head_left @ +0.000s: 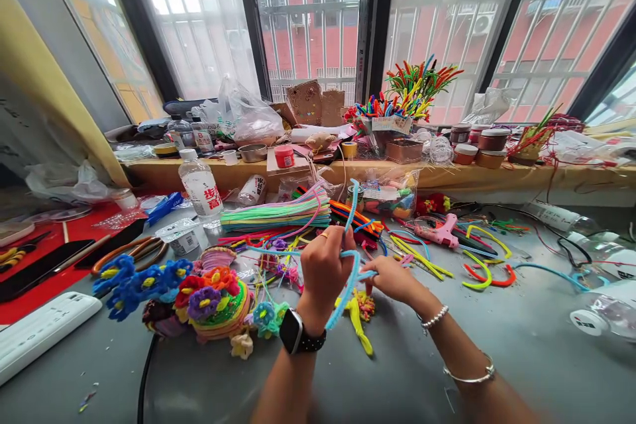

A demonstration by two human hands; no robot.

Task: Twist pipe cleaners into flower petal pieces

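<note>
Light blue pipe cleaners (pixel 354 269) run bent and looped between my two hands, one end rising above and another stretching off to the left. My left hand (pixel 325 262), with a watch on its wrist, is closed around them. My right hand (pixel 392 278) pinches the blue pipe cleaners a little lower and to the right. Just beneath my hands lie a yellow pipe cleaner piece (pixel 358 324) and a small yellow and red fuzzy flower (pixel 366 305). To the left sits a round form topped with red, orange and purple fuzzy flowers (pixel 209 298), beside a cluster of blue flowers (pixel 142 283).
A bundle of pastel pipe cleaners (pixel 275 211) lies behind my hands, near a white-labelled bottle (pixel 200 192). A pink glue gun (pixel 442 232) rests at the right among loose pipe cleaners. Clear bottles (pixel 609 315) lie at the far right, a white power strip (pixel 47 331) at the left.
</note>
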